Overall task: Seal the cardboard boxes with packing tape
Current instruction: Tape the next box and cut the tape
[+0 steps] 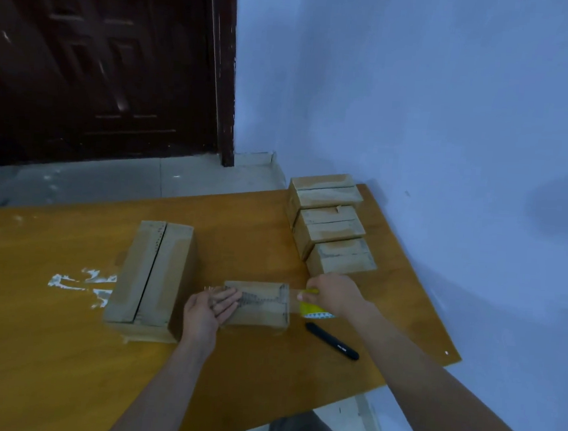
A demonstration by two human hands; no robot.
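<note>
Head view of a tape-sealing bench. A small cardboard box (pixel 258 303) lies on the orange-brown wooden table (pixel 44 349), directly in front of the person. The left hand (pixel 209 308) rests flat on the box's left end, fingers (pixel 226 304) straight and spread over the top face. The right hand (pixel 332 295) grips a roll of packing tape (pixel 316 310) with a yellow core, held just off the box's right end; a strip of clear tape (pixel 291 296) runs from the roll onto the box top, along the worn seam.

A larger cardboard box (pixel 150 279) stands just left of the small one, its two top flaps meeting at a dark open seam, with the left wrist beside its right wall. Three further small cardboard boxes (pixel 329 220) sit in a touching row near the far right corner of the table, against the pale blue wall (pixel 437 108). A black marker (pixel 332 341) lies on the table just right of and nearer than the box being taped, below the right forearm. White scuffed patches (pixel 80 282) mark the tabletop left of the larger box. A dark brown door (pixel 101 58) closes the background at left, above a grey tiled floor (pixel 75 178).
</note>
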